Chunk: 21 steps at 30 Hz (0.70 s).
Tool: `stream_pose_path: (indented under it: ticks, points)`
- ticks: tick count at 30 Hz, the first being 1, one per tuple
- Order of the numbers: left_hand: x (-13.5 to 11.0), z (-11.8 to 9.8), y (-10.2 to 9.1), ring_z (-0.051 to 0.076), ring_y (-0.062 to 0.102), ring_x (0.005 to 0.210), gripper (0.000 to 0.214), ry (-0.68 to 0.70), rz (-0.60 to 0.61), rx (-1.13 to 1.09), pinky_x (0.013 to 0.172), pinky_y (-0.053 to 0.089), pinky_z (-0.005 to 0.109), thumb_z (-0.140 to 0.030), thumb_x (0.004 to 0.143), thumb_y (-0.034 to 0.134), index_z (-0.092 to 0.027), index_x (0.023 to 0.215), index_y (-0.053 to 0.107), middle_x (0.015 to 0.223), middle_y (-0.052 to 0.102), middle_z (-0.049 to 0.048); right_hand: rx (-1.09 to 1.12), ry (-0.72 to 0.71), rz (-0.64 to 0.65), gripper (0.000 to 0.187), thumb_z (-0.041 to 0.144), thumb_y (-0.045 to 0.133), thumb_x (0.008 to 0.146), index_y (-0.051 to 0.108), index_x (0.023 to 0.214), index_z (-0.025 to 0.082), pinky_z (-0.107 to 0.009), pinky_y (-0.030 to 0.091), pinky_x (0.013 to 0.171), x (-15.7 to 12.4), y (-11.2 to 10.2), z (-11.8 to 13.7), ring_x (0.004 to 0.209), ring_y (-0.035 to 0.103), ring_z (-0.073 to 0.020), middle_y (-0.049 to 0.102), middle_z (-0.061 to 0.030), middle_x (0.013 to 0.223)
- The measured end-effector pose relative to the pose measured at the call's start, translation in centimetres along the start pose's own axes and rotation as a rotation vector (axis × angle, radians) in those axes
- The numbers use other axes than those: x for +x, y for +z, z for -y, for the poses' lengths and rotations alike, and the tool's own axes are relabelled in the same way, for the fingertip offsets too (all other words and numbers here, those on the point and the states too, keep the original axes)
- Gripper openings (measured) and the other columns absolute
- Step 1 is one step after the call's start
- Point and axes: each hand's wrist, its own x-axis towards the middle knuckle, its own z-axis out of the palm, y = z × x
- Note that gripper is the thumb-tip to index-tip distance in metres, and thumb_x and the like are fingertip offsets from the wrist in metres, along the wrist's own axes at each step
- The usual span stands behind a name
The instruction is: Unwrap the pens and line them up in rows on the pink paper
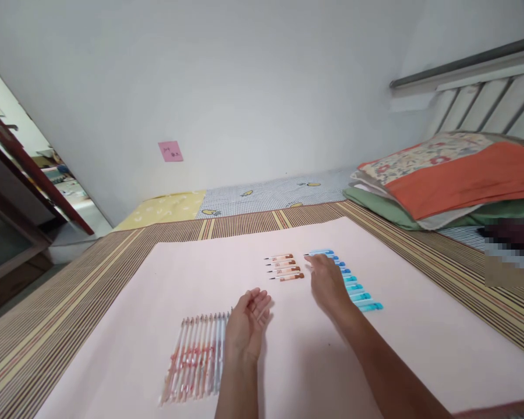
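two bare hands over pens on a pink sheet

we see a row of slim pens (194, 358) side by side at the lower left of the pink sheet (126, 302); whether a clear sleeve holds them, we cannot tell. our left hand (247, 327) is just beside the row's right end, loose, palm turned up and fingers half curled. farther up the sheet lie four brown-and-white pens (287, 270), dark tips pointing left. to their right is a column of blue pens (351, 287), partly hidden by our right hand (327, 282). its fingertips are at the top of that column; we cannot tell whether they grip one. small marks on the brown-and-white pens are too tiny to read. dark handwriting on the pink note (170, 152) on the wall (262, 87) is unclear.
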Motion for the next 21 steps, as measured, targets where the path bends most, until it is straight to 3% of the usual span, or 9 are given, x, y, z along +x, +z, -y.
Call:
stream_pose_path:
  ticks: [8,21]
  points:
    - [0.2,0.0,-0.2,0.017,0.075,0.075,0.018,0.002,-0.001,-0.009,0.059,0.056,0.023,-0.022,0.097,0.057,-0.012,0.088,0.069,0.086,0.076,0.0085,-0.121,-0.116,0.304,0.033,0.010,0.056,0.088,0.072,0.115,0.022,-0.033,0.036,0.088,3.4,0.6,0.2,0.112,0.054,-0.0253,0.061,-0.0114,0.132]
    - [0.0,0.0,0.0,0.017,0.075,0.075,0.020,0.003,0.000,-0.014,0.058,0.055,0.023,-0.022,0.098,0.055,-0.012,0.087,0.069,0.084,0.075,0.0091,-0.177,-0.144,0.311,0.042,0.008,0.043,0.095,0.067,0.127,0.021,-0.036,0.033,0.093,3.4,1.3,0.7,0.118,0.052,-0.0268,0.059,-0.0142,0.136]
